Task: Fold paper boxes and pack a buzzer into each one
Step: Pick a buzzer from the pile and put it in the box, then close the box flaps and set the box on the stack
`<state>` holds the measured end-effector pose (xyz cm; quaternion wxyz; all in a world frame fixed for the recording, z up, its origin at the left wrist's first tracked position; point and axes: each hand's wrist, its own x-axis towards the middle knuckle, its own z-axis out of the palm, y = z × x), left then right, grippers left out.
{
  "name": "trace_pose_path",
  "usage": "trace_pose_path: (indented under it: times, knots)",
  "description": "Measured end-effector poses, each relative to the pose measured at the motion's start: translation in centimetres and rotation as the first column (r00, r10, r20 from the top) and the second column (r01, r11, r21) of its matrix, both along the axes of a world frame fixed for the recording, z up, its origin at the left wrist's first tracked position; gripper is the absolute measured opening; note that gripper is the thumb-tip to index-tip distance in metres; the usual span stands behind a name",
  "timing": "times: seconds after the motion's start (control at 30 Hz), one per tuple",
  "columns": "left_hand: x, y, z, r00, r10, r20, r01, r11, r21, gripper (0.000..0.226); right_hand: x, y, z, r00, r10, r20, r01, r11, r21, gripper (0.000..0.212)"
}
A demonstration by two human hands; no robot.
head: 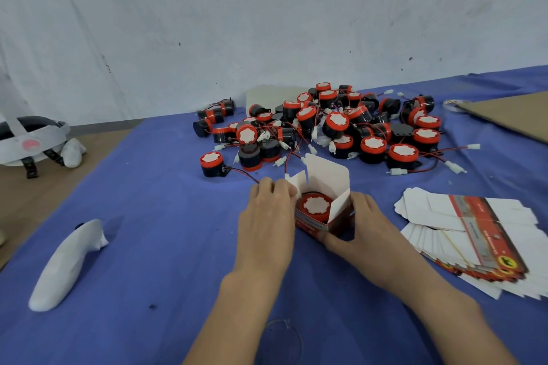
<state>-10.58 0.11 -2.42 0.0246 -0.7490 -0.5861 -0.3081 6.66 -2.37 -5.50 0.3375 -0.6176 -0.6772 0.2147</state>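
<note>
Gripping the paper box [311, 224] from both sides, the forearms converge on it from the near edge. The left hand [268, 210], fingers curled, pinches the box's left flap; the right hand [360, 228] clasps its right wall, thumb at the near corner. One buzzer [316, 205] sits inside the box, white face up, the lid flap standing open. Beyond the box lies the buzzer pile [341, 124]; to its right, flat box blanks [474, 234].
</note>
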Motion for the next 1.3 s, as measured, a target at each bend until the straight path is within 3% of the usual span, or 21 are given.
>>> trace_pose_path:
  times: [0.1,0.23,0.37,0.47,0.57,0.63,0.7,0.77,0.9,1.0,1.07,1.3]
  knots:
    - [-0.1,0.1,-0.1,1.000,-0.010,0.015,0.011,0.998,-0.054,0.015,0.0,0.0,0.0,1.000,0.004,0.011,-0.004,1.000,-0.002,0.067]
    - [-0.3,0.5,-0.6,0.993,0.004,-0.116,-0.018,0.993,-0.118,0.023,0.1,-0.1,-0.1,1.000,0.007,0.011,-0.008,1.000,0.007,0.066]
    - [-0.7,0.9,-0.6,0.997,-0.083,-0.009,0.078,0.962,-0.260,0.033,0.1,-0.1,-0.1,1.000,0.008,0.001,-0.008,1.000,0.024,0.064]
    - [-1.2,0.5,-0.2,0.992,-0.124,0.007,0.122,0.963,-0.239,0.028,0.5,0.0,-0.1,0.999,0.031,-0.027,-0.031,0.999,0.026,0.055]
    - [-1.8,0.0,0.8,0.955,-0.146,0.259,0.179,0.978,-0.107,0.022,1.2,0.2,0.2,0.984,0.118,-0.133,-0.120,0.993,-0.003,0.049]
    - [-2.1,0.0,1.4,0.857,-0.152,0.492,0.223,0.971,-0.089,0.017,1.7,0.1,0.4,0.962,0.192,-0.196,-0.199,0.980,-0.016,0.059]
    - [-2.2,0.2,1.4,0.778,-0.138,0.613,0.269,0.955,-0.127,0.018,2.1,0.1,0.3,0.955,0.210,-0.210,-0.222,0.974,-0.035,0.067]
    - [-2.1,0.3,1.0,0.774,-0.134,0.619,0.309,0.933,-0.184,0.017,2.3,0.1,0.2,0.951,0.189,-0.245,-0.205,0.978,-0.044,0.066]
    - [-1.6,0.6,0.1,0.766,-0.125,0.630,0.364,0.892,-0.266,0.007,2.0,0.1,0.5,0.924,0.136,-0.357,-0.150,0.989,-0.010,0.039]
    - [-1.0,0.7,-0.3,0.703,-0.097,0.705,0.445,0.833,-0.329,0.031,1.7,0.2,0.8,0.909,0.074,-0.411,-0.063,0.997,0.041,0.025]
    - [-0.6,0.8,-0.4,0.680,-0.101,0.726,0.477,0.814,-0.333,0.033,1.6,0.2,0.7,0.906,0.053,-0.420,-0.035,0.998,0.051,0.019]
    - [-0.4,1.3,-0.3,0.638,-0.069,0.767,0.477,0.817,-0.324,0.019,1.8,0.2,0.6,0.932,0.050,-0.360,-0.045,0.999,0.023,0.020]
